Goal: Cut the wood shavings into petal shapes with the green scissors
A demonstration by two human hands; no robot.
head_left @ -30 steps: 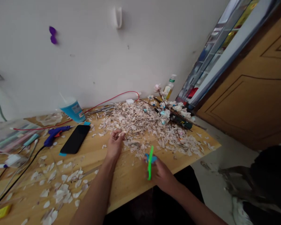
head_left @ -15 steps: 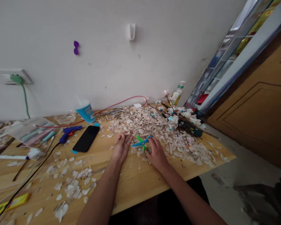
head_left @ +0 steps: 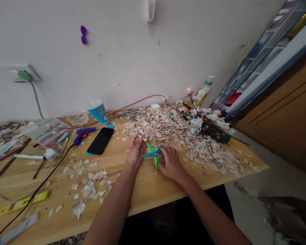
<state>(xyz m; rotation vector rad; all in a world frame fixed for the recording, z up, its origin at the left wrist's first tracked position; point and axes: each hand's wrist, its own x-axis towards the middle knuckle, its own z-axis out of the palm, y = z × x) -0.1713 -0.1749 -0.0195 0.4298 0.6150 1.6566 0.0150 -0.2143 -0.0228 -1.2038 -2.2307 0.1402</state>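
My right hand (head_left: 171,162) grips a pair of scissors (head_left: 155,154) with blue and green handles; the blades are spread apart and point to the left. My left hand (head_left: 137,149) is closed in a pinch on a small pale flake (head_left: 143,138), which looks like a petal or thin shell piece. The scissor tips reach close to the left fingers. Behind both hands spreads a heap of pale flakes (head_left: 165,124). Larger whitish flakes (head_left: 89,189) lie scattered on the wooden table (head_left: 142,200) left of my left forearm.
A black phone (head_left: 101,141), a blue glue gun (head_left: 83,133) and a blue cup (head_left: 100,114) stand to the left. Branches with white blossoms (head_left: 213,115) and a bottle (head_left: 205,90) are at the back right. A black cable (head_left: 38,189) crosses the left side.
The view has shifted, so the table's things appear further right. My left fingers have curled from spread to a pinch around the flake. The scissors remain spread in my right hand.
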